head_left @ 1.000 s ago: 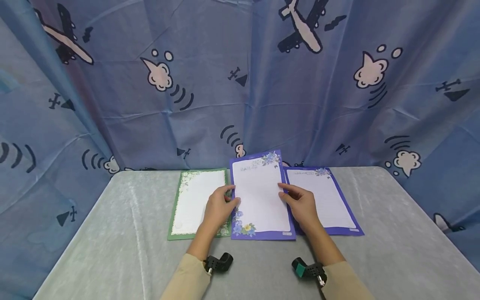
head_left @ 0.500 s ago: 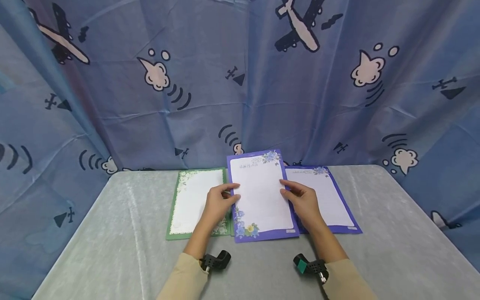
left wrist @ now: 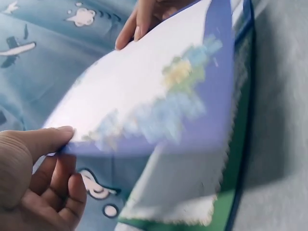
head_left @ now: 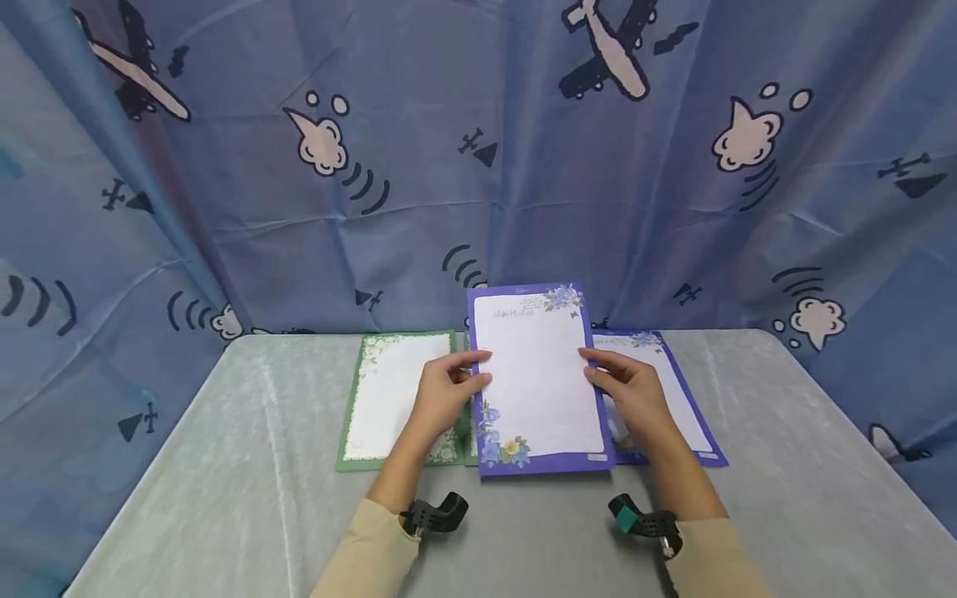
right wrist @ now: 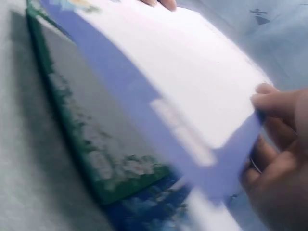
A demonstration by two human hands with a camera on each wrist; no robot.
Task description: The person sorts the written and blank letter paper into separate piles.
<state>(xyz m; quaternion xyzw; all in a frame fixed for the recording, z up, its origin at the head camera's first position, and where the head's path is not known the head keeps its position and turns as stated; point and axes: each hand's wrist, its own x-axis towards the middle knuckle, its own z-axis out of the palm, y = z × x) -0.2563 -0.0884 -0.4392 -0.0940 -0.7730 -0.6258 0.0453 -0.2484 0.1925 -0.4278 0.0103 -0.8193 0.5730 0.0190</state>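
In the head view a sheet of purple-bordered letter paper (head_left: 534, 382), printed with blue and yellow flowers, is held up over the table by both hands. My left hand (head_left: 441, 394) pinches its left edge between thumb and fingers. On the opposite edge, my right hand (head_left: 639, 399) pinches it the same way. The left wrist view shows the thumb (left wrist: 50, 138) on top of the paper and fingers below. Under the raised sheet lies a green-bordered sheet (right wrist: 86, 110), mostly hidden in the head view.
Another green-bordered sheet (head_left: 396, 390) lies flat at the left. To the right is a purple-bordered sheet (head_left: 691, 415), partly covered by the right hand and the raised paper. The grey-covered table (head_left: 284, 515) ends at a blue patterned curtain (head_left: 419, 166).
Both hands have raised the purple-bordered letter paper and shifted it rightward. A strip of the green-bordered sheet beneath now shows at its left edge.
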